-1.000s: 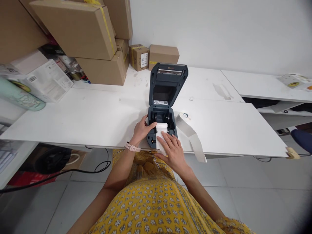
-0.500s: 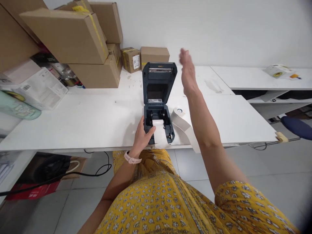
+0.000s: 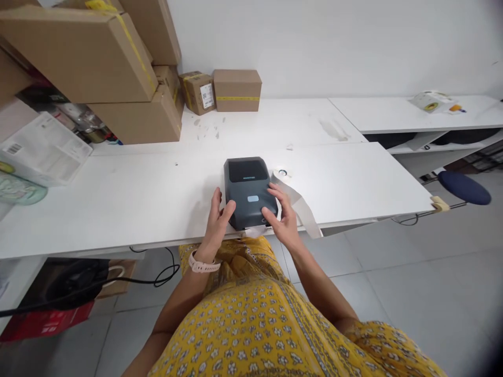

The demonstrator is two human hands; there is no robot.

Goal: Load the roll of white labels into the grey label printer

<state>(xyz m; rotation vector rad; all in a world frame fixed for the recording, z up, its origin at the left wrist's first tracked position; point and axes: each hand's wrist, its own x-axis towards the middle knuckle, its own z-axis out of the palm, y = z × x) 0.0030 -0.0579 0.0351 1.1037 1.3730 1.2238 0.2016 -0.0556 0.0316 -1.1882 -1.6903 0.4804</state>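
A dark grey-blue label printer [image 3: 251, 191] stands at the front edge of the white table with its lid down. A short strip of white label paper [image 3: 256, 231] sticks out of its front. My left hand [image 3: 217, 225] is at the printer's left side, thumb at the lid's edge and fingers apart, not wrapped round it. My right hand [image 3: 283, 217] lies over the right front of the lid, its fingers spread and its thumb on the top. To the right of the printer is a paper roll [image 3: 283, 173], its long strip [image 3: 308, 214] trailing over the table edge.
Brown cardboard boxes [image 3: 133, 118] are stacked at the left, with two smaller ones [image 3: 238, 91] by the wall. A white carton [image 3: 49, 146] and a green bottle [image 3: 23, 188] stand far left. A blue stool seat [image 3: 463, 187] is at right.
The printer's lid has gone from raised to down, covering the inner roll. My right hand has come down from above the table onto the lid. My left hand has shifted off the paper to the side.
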